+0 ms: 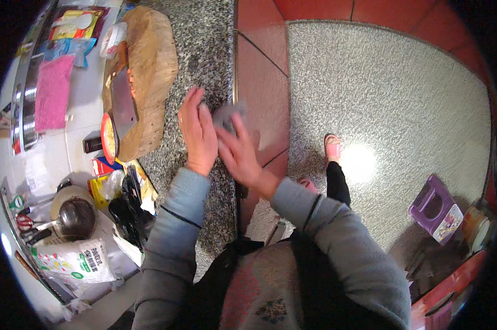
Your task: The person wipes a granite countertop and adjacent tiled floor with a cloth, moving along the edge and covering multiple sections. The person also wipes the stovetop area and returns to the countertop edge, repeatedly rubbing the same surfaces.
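My left hand (pixel 198 132) is raised over the speckled stone counter (pixel 207 45), its fingers stretched out and its thumb side towards my right hand. Close beside it, my right hand (pixel 242 154) has its fingers spread near the counter's front edge. A blurred grey thing (pixel 229 115) lies beyond the right fingertips; whether that hand touches or holds it, I cannot tell. Left of the hands, a cleaver (pixel 124 101) rests on a thick wooden chopping board (pixel 151 74), with orange pieces beside its blade. A red-rimmed dish (pixel 109 138) of yellowish food stands at the board's edge.
Along the left are a pink cloth (pixel 53 93), black plastic bags (pixel 128 210), a metal ladle (pixel 76 218) and a printed plastic package (pixel 77 262). A purple plastic stool (pixel 432 210) stands on the floor at right. A foot in a pink slipper (pixel 332 146) shows below.
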`<act>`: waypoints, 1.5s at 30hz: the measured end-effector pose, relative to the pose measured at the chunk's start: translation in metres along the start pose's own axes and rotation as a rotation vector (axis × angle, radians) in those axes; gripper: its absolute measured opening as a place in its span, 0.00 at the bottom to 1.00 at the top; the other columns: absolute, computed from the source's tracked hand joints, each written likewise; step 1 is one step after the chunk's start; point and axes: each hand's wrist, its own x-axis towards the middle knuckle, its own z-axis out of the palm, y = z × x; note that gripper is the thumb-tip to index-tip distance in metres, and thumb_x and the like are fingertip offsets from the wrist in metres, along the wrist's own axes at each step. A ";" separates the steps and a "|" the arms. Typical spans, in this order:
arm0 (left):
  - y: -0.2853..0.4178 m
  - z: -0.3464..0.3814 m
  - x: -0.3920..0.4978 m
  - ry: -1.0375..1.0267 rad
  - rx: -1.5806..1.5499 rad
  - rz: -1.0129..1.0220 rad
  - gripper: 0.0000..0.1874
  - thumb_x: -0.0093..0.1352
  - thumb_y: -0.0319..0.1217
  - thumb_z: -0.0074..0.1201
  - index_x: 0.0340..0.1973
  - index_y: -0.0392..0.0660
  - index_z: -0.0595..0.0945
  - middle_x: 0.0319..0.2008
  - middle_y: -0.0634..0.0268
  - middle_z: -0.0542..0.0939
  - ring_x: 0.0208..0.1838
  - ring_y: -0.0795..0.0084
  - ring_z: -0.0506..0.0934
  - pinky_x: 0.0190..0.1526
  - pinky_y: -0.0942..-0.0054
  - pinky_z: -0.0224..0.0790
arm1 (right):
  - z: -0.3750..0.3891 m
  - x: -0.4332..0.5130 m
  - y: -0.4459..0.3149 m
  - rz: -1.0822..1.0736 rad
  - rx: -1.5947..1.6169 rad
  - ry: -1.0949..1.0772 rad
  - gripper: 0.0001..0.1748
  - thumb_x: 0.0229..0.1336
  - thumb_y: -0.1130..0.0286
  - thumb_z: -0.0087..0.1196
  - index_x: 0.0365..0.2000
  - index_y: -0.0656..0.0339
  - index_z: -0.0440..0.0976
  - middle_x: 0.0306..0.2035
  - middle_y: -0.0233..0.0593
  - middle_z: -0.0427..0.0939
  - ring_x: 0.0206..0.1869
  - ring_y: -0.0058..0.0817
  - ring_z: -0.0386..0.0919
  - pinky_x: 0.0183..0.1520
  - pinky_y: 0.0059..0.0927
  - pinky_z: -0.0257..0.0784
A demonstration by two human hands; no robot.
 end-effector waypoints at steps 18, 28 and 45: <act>-0.021 0.067 0.129 -0.178 0.205 0.175 0.24 0.71 0.35 0.47 0.62 0.43 0.69 0.65 0.54 0.66 0.67 0.53 0.63 0.67 0.57 0.51 | -0.021 -0.036 0.013 0.170 0.026 -0.172 0.26 0.62 0.70 0.45 0.59 0.71 0.61 0.61 0.59 0.63 0.65 0.52 0.60 0.69 0.51 0.49; -0.021 0.070 0.132 -0.179 0.155 0.207 0.24 0.71 0.35 0.47 0.62 0.43 0.69 0.64 0.53 0.67 0.67 0.54 0.64 0.66 0.56 0.51 | -0.011 0.186 0.096 0.106 -0.199 0.336 0.24 0.64 0.64 0.44 0.57 0.66 0.66 0.56 0.52 0.71 0.61 0.54 0.63 0.63 0.54 0.56; -0.022 0.066 0.126 -0.195 0.234 0.175 0.24 0.71 0.33 0.46 0.63 0.43 0.68 0.65 0.55 0.65 0.68 0.56 0.63 0.66 0.57 0.49 | -0.035 0.079 0.046 0.211 -0.141 -0.127 0.32 0.54 0.76 0.52 0.61 0.61 0.60 0.49 0.52 0.73 0.51 0.53 0.68 0.54 0.46 0.63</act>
